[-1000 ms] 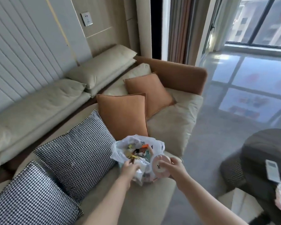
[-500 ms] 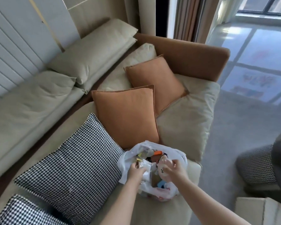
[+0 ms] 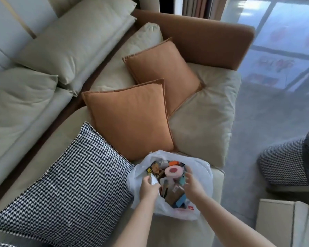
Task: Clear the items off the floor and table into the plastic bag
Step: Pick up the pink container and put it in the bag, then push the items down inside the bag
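The thin, floppy plastic bag (image 3: 169,186) sits at the sofa's (image 3: 200,122) front edge; left hand (image 3: 149,188) pinches its rim, right hand (image 3: 192,184) hovers with fingers spread, best gathered by its rim.

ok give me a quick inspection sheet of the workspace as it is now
surface: beige sofa seat, with the bag on its front edge
job's things: white plastic bag open, full of mixed items; pink round tape roll lies on top
clutter: two orange cushions, houndstooth cushion
grippers: left hand grips the bag's rim; right hand open over the bag, holding nothing
cables: nothing seen
surroundings: grey floor, houndstooth stool, cardboard box
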Available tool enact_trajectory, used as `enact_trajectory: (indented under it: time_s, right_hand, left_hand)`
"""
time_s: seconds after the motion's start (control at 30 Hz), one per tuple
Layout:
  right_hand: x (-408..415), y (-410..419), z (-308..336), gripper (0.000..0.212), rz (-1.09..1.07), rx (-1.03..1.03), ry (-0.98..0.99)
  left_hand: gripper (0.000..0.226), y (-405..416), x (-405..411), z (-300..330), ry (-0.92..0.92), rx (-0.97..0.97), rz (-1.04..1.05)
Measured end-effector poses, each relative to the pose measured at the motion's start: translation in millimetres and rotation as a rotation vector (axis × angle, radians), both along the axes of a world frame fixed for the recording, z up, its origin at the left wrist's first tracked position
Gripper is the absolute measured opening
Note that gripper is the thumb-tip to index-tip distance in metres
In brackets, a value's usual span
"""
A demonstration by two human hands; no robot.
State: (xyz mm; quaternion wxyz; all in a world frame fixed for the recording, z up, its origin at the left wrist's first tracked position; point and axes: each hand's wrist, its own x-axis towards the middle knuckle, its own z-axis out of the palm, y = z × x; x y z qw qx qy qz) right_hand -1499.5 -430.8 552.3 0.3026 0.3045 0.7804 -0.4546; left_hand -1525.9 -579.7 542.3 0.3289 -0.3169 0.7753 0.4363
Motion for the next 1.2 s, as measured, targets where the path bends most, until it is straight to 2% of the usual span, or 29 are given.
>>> enact_trajectory:
  time_s: [0.1,0.3,0.47,0.6,0.93,1.2]
  right_hand:
    - [8,6,7,0.047,-0.048,0.008,-0.035]
    - [31,31,43,0.044,-0.064,0.017,0.016]
    - [74,60,78,0.040,-0.045,0.053,0.104]
    - [132,92,100,0.037,-0.003,0.154,0.177]
    - [321,180,126,0.029,-0.138,0.355,0.233]
    - [455,226,124,0.028,-0.376,0.413,0.201]
  left_hand:
    - [0.049,3,5,8,0.007,0.000,-0.002]
    - [0.060,16,20,39,0.031,-0.002,-0.070]
    - [0.044,44,56,68,0.082,0.038,-0.148]
    - [0.026,83,103,93,0.161,0.053,-0.367]
    - [0.034,195,259,133,0.328,-0.048,-0.929]
    - [0.029,270,359,144,0.400,-0.055,-1.291]
